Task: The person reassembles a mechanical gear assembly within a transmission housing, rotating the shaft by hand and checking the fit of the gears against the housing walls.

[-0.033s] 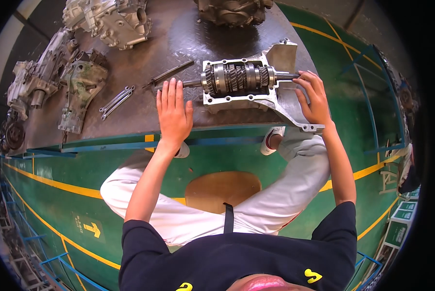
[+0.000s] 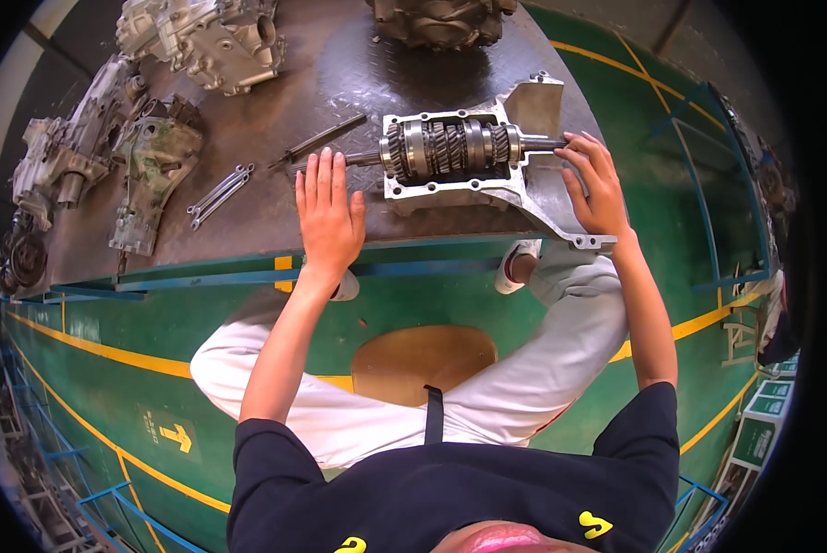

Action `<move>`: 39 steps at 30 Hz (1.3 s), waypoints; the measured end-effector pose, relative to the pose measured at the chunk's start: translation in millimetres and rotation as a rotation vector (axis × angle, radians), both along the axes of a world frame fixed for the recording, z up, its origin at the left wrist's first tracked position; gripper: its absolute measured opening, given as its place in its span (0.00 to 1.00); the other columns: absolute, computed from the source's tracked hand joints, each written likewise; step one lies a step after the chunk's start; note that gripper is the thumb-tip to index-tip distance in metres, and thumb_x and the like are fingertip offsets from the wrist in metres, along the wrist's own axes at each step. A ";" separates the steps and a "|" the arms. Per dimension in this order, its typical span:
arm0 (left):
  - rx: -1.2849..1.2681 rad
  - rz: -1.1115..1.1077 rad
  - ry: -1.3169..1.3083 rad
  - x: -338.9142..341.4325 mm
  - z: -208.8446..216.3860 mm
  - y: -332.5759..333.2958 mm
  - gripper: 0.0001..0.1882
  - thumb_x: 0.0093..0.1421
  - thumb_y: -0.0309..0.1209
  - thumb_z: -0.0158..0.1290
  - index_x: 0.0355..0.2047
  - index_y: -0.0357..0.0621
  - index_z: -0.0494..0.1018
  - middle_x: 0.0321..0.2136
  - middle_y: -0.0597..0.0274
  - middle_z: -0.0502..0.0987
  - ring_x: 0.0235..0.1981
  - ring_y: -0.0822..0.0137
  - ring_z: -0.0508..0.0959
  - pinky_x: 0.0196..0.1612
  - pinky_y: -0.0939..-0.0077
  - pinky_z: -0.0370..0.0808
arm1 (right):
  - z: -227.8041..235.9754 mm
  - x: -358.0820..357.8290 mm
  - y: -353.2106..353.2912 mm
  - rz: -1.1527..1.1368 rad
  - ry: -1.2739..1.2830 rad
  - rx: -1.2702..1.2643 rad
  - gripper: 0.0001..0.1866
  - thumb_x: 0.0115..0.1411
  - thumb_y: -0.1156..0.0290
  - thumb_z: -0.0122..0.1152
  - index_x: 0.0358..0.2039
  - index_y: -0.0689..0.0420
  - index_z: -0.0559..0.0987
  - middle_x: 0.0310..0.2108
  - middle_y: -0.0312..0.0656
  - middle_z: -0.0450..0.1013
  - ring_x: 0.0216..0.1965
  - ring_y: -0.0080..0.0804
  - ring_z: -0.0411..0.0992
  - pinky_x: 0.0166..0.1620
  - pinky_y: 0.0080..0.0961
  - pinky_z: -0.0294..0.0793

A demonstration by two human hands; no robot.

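Observation:
A silver gearbox housing (image 2: 429, 192) lies with its open side up near the table's front edge. Inside it sits a gear shaft (image 2: 446, 149) with several dark toothed gears, its ends sticking out left and right. My left hand (image 2: 329, 221) is open, fingers stretched together and thumb apart, with the fingertips by the left shaft end (image 2: 363, 158); whether they touch it I cannot tell. At the right shaft end (image 2: 543, 145) my right hand (image 2: 600, 194) is loosely curved, thumb apart, fingertips resting at the tip without wrapping round it.
Silver wrenches (image 2: 220, 196) and a thin dark metal bar (image 2: 326, 135) lie left of the housing. More gearbox casings stand along the left, including a dirty one (image 2: 155, 166) and a large silver one (image 2: 220, 46). A dark casing (image 2: 446, 20) is at the back.

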State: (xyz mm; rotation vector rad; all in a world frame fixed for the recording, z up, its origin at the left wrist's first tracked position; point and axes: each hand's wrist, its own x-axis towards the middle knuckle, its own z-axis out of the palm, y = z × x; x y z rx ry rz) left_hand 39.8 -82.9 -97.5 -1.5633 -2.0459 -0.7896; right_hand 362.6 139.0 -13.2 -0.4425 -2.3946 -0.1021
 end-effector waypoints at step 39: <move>-0.412 0.224 -0.405 -70.3 65.2 131.5 0.25 0.65 0.47 0.43 0.38 0.38 0.81 0.38 0.41 0.81 0.43 0.39 0.79 0.49 0.48 0.75 | 27.2 -84.6 82.2 -0.422 -0.545 -0.806 0.40 0.65 0.34 0.38 0.53 0.60 0.77 0.49 0.56 0.75 0.53 0.52 0.71 0.57 0.38 0.66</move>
